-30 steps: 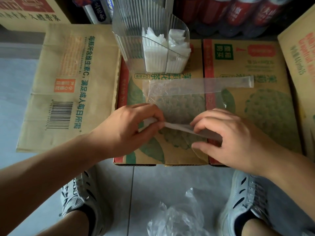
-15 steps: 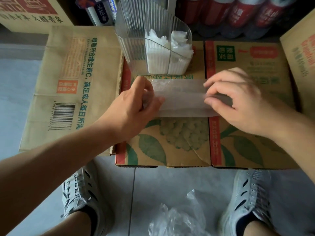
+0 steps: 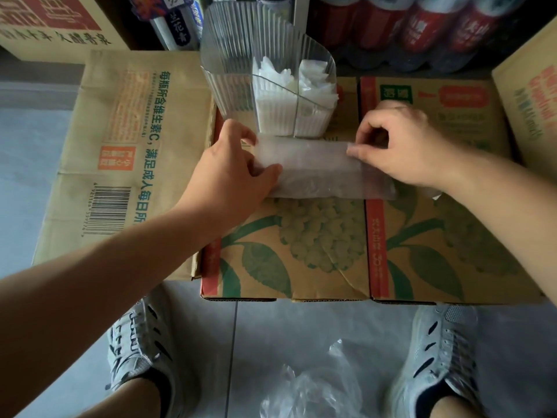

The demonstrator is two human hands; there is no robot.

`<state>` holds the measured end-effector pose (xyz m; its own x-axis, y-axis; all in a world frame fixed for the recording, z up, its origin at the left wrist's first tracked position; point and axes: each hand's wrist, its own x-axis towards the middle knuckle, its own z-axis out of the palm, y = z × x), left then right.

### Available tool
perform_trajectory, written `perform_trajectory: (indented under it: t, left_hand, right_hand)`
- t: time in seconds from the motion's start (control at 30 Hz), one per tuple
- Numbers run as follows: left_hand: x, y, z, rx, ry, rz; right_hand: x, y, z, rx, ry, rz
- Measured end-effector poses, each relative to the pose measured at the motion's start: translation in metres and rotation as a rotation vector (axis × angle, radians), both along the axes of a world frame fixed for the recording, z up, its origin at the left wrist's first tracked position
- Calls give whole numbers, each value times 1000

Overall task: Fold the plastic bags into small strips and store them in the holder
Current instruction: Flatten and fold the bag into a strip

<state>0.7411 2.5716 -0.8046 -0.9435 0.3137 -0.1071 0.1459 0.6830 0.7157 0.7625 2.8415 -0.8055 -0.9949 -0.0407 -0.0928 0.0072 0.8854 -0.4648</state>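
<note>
A translucent plastic bag (image 3: 319, 168), folded into a wide band, lies across the printed cardboard box (image 3: 301, 251). My left hand (image 3: 232, 173) pinches its left end between thumb and fingers. My right hand (image 3: 401, 149) has its fingers curled at the band's upper right edge, pinching it. Just behind the band stands the clear ribbed holder (image 3: 238, 70), with white folded bags (image 3: 289, 95) packed in its two front compartments.
Loose crumpled plastic bags (image 3: 313, 384) lie on the tiled floor between my two shoes. A flattened carton (image 3: 126, 140) sits to the left. Another box (image 3: 530, 95) stands at the right edge, and red-capped bottles (image 3: 422, 25) line the back.
Both hands carried the bag's near edge away from me and folded it over, leaving a narrower band close to the holder. The right hand's fingers now curl at the band's far edge.
</note>
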Motion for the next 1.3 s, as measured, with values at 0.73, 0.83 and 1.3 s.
perform_trajectory:
  t: [0.73,0.83,1.3]
  left_hand:
    - [9,-7,-31,-524,482,-706]
    - [8,-6,-30,-539,494,-720]
    - [8,-6,-35,-518,534,-712]
  right_hand:
    - [-8,3,11,13,-87,-26]
    - [0,17,17,42,-85,-106]
    - [76,-36,4,201,4,197]
